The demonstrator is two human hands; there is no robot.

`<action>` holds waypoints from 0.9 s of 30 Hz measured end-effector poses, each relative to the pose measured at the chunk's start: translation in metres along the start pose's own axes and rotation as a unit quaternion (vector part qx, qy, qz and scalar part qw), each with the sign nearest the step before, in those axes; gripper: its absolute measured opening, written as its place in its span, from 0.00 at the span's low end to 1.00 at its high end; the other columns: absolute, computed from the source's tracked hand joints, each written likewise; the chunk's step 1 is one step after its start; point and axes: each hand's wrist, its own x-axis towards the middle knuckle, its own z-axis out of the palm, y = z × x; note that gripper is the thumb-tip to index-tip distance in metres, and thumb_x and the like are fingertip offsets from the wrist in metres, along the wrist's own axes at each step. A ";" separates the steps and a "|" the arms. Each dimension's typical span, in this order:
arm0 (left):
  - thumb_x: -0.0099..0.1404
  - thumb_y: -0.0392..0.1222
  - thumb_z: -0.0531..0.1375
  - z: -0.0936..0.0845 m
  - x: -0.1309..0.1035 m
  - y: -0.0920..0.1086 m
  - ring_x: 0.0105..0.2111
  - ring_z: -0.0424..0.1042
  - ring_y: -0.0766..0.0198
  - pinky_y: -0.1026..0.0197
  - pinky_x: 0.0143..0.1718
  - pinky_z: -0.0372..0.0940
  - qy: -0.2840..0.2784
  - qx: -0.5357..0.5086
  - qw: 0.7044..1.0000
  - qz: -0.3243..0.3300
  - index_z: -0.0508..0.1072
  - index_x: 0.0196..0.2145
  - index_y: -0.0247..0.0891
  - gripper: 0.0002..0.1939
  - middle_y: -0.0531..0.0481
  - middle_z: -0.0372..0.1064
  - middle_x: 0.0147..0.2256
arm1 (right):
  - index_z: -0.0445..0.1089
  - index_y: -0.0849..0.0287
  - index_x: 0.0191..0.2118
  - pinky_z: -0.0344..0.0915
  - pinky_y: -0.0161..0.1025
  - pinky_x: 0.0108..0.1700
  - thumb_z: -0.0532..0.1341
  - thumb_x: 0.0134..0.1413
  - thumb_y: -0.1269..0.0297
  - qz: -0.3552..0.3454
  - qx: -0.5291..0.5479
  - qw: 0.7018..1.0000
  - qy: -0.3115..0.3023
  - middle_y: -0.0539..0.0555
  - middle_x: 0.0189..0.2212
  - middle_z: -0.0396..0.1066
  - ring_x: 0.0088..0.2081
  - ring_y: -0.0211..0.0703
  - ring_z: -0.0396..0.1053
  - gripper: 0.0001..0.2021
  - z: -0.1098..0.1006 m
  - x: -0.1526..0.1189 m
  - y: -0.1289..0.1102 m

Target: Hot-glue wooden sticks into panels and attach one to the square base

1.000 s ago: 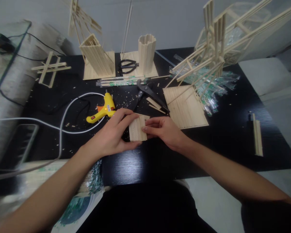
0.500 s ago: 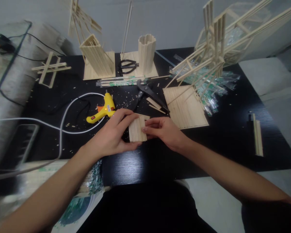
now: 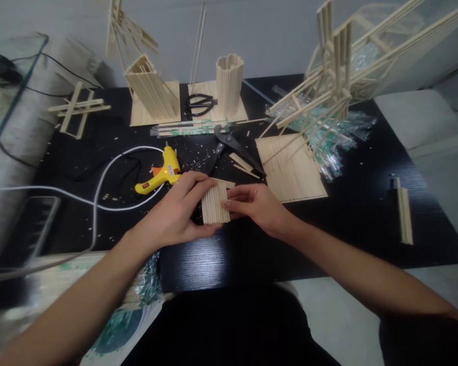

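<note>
A white label (image 3: pixel 170 169) is borne on the body of the yellow glue gun (image 3: pixel 161 175), but its print is too small to be read; a red switch (image 3: pixel 145 186) is set in the handle. Green markings are seen on the clear wrappers (image 3: pixel 336 137) heaped at the far right and on the wrapped stick bundle (image 3: pixel 191 128) at the back, yet no words can be made out. A small stick panel (image 3: pixel 215 207) is held just above the near part of the black table (image 3: pixel 252 254): its top and bottom edges are gripped by the fingers and thumb of the left hand (image 3: pixel 179 211), and its right edge is pinched by the right hand (image 3: pixel 255 206). Just beyond the hands, dark cutters (image 3: pixel 242 150) are laid among loose sticks and scraps, beside a square stick base (image 3: pixel 290 173) that is overhung by a lattice frame (image 3: pixel 336 86). The left side is crossed by a looped white cord (image 3: pixel 99 188). Farther back, a slanted stick tube (image 3: pixel 152 91), black-handled scissors (image 3: pixel 200 105) and an upright stick tube (image 3: pixel 229 89) are placed on flat stick boards.
</note>
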 end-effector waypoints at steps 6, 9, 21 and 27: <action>0.62 0.51 0.70 -0.001 0.001 0.002 0.56 0.69 0.43 0.39 0.56 0.71 -0.002 -0.002 1.000 -0.004 0.63 0.63 0.37 0.37 0.34 0.63 0.57 | 0.79 0.61 0.32 0.78 0.38 0.39 0.83 0.33 0.65 0.002 0.002 1.000 -0.005 0.50 0.29 0.79 0.32 0.39 0.77 0.18 0.001 0.000 0.000; 0.62 0.49 0.70 -0.001 0.001 0.003 0.56 0.69 0.44 0.39 0.57 0.71 -0.003 -0.006 1.000 -0.005 0.62 0.62 0.36 0.36 0.34 0.63 0.56 | 0.80 0.61 0.33 0.79 0.38 0.39 0.82 0.34 0.65 -0.003 -0.004 1.000 -0.008 0.50 0.30 0.79 0.33 0.39 0.77 0.18 0.001 -0.001 0.000; 0.61 0.49 0.71 -0.001 0.002 0.003 0.55 0.69 0.43 0.38 0.55 0.71 -0.004 -0.011 1.000 -0.005 0.61 0.63 0.39 0.38 0.35 0.63 0.56 | 0.79 0.60 0.31 0.77 0.35 0.35 0.82 0.34 0.66 -0.014 -0.011 1.000 0.000 0.49 0.28 0.79 0.31 0.37 0.77 0.17 0.003 -0.001 -0.002; 0.62 0.49 0.70 -0.003 0.002 0.004 0.56 0.69 0.43 0.38 0.57 0.70 -0.007 -0.019 1.000 -0.007 0.61 0.64 0.40 0.37 0.35 0.63 0.57 | 0.78 0.60 0.31 0.77 0.35 0.36 0.82 0.35 0.64 -0.015 -0.017 1.000 0.001 0.49 0.29 0.78 0.32 0.37 0.77 0.17 0.003 -0.003 -0.005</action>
